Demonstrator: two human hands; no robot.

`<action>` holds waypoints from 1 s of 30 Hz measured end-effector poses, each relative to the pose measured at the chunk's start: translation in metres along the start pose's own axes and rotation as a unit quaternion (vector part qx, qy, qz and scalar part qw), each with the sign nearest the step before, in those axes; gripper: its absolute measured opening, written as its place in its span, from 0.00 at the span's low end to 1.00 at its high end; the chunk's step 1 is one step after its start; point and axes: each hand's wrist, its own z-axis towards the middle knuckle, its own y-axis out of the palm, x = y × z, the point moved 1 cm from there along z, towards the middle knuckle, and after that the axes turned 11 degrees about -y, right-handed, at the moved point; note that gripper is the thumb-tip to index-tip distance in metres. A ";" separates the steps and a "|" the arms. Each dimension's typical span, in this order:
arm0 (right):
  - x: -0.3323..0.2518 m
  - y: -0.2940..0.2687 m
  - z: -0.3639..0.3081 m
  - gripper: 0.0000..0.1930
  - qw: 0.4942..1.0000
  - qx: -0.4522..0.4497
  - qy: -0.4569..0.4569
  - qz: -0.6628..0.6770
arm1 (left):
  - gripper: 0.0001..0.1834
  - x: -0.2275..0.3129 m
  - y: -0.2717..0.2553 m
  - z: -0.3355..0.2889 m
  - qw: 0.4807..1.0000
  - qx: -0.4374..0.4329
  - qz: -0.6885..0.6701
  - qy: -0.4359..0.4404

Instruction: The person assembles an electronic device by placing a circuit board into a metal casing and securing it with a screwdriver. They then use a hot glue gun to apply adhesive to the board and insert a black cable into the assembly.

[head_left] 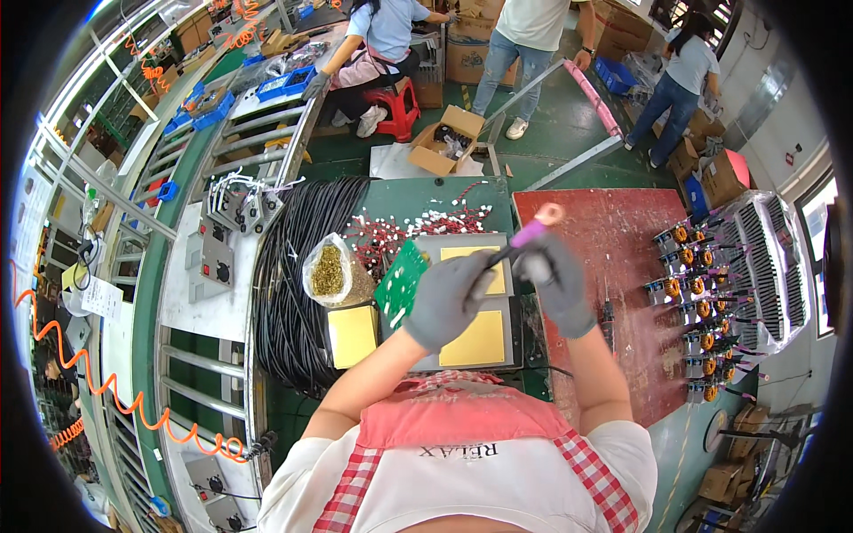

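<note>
My left hand (449,298), in a grey glove, is closed around a short black cable (501,258). The cable slants up to the right, with a purple sleeve (530,234) and a copper ring lug (549,214) at its upper end. Just beneath the sleeve is my right hand (564,289), also gloved in grey. Its fingers look curled but are smeared by motion, so what they hold, if anything, is unclear. Below both hands lie yellow plates (475,339) on a grey panel. A green circuit board (402,282) leans left of my left hand.
A bag of small brass-coloured parts (333,274) stands beside coiled black cable (298,293). Red wires with white connectors (418,229) lie beyond. At right, a red board (622,240) borders coil assemblies with a finned heatsink (769,275). Several people work farther off.
</note>
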 end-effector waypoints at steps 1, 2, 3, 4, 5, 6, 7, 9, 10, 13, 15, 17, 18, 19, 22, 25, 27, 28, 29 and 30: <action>0.027 0.006 -0.021 0.17 0.998 -0.036 0.038 -0.020 | 0.09 -0.003 -0.006 -0.004 0.999 0.024 -0.038 -0.020; 0.049 0.015 -0.042 0.23 0.994 -0.075 0.074 -0.037 | 0.09 -0.004 -0.016 -0.008 0.995 0.051 -0.074 -0.040; 0.061 0.025 -0.064 0.31 0.984 -0.117 0.136 0.002 | 0.15 -0.007 -0.024 -0.016 0.978 0.027 -0.148 -0.145; 0.068 0.037 -0.084 0.40 0.966 -0.160 0.199 0.041 | 0.15 -0.009 -0.024 -0.020 0.960 0.068 -0.228 -0.148; 0.072 0.050 -0.093 0.50 0.946 -0.182 0.236 0.127 | 0.15 -0.010 -0.022 -0.022 0.934 0.109 -0.303 -0.151; 0.070 0.061 -0.100 0.51 0.943 -0.120 0.232 0.208 | 0.15 -0.010 -0.019 -0.023 0.931 0.123 -0.325 -0.113; 0.065 0.067 -0.100 0.51 0.930 -0.055 0.224 0.285 | 0.15 -0.009 -0.016 -0.022 0.926 0.135 -0.346 -0.073; 0.064 0.063 -0.095 0.53 0.943 -0.009 0.220 0.250 | 0.14 -0.013 -0.013 -0.021 0.918 0.156 -0.360 -0.052; 0.064 0.058 -0.096 0.54 0.948 0.020 0.220 0.229 | 0.14 -0.018 -0.008 -0.020 0.917 0.159 -0.359 -0.073; 0.075 0.034 -0.095 0.47 0.965 0.056 0.210 0.147 | 0.14 -0.037 -0.002 -0.021 0.921 0.134 -0.304 -0.206; 0.086 0.013 -0.093 0.38 0.978 0.064 0.200 0.014 | 0.14 -0.073 0.006 -0.025 0.930 0.114 -0.275 -0.215; 0.085 -0.004 -0.079 0.37 0.973 0.041 0.205 -0.095 | 0.13 -0.110 0.014 -0.040 0.891 0.080 -0.310 -0.322; 0.099 -0.011 -0.079 0.37 0.969 0.037 0.160 -0.186 | 0.14 -0.123 0.017 -0.046 0.860 0.059 -0.340 -0.375; 0.106 -0.019 -0.077 0.37 0.961 0.015 0.138 -0.238 | 0.14 -0.132 0.020 -0.050 0.825 0.038 -0.368 -0.428; 0.133 -0.034 -0.072 0.39 0.931 -0.060 0.098 -0.348 | 0.14 -0.159 0.036 -0.063 0.729 0.010 -0.430 -0.532; 0.160 -0.037 -0.066 0.41 0.920 -0.120 0.164 -0.334 | 0.14 -0.196 0.058 -0.082 0.665 0.008 -0.439 -0.604; 0.172 -0.035 -0.058 0.42 0.908 -0.160 0.187 -0.340 | 0.13 -0.212 0.065 -0.089 0.650 0.000 -0.421 -0.633; 0.178 -0.036 -0.051 0.42 0.902 -0.174 0.198 -0.342 | 0.13 -0.219 0.067 -0.089 0.642 0.004 -0.415 -0.644; 0.185 -0.034 -0.048 0.43 0.903 -0.182 0.192 -0.340 | 0.13 -0.225 0.069 -0.090 0.634 0.006 -0.410 -0.655; 0.192 -0.031 -0.047 0.43 0.903 -0.191 0.186 -0.338 | 0.13 -0.232 0.070 -0.091 0.627 0.009 -0.404 -0.666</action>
